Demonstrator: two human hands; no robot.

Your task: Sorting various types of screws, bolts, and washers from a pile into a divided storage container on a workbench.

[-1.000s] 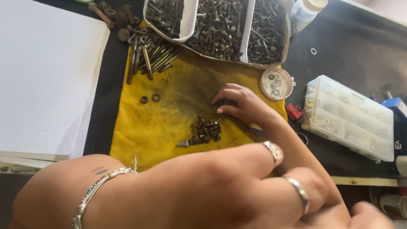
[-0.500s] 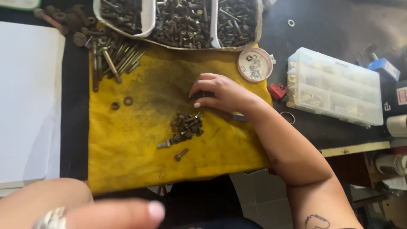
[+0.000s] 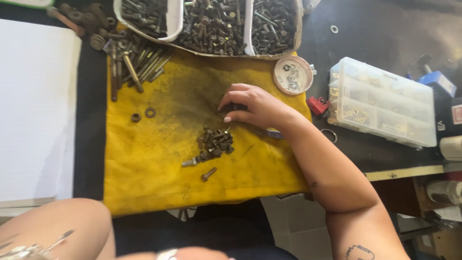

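Sorting small hardware on a stained yellow cloth.

I see my right hand (image 3: pixel 255 107) lying palm-down on the yellow cloth (image 3: pixel 144 178), fingers curled over something small and dark at the fingertips; I cannot tell whether it is gripped or only touched. Just below the hand sits a small pile of dark nuts and bolts (image 3: pixel 215 143), with a single loose bolt (image 3: pixel 208 174) near it. Two washers (image 3: pixel 143 115) lie apart on the cloth's left part. At the cloth's top edge stands a white divided tray of screws (image 3: pixel 211 24), with long bolts (image 3: pixel 134 62) fanned beside it. A round lid (image 3: pixel 293 75) and a clear compartment box (image 3: pixel 380 103) sit to the right. My left hand (image 3: pixel 192 253) is blurred at the bottom edge, its state unclear.
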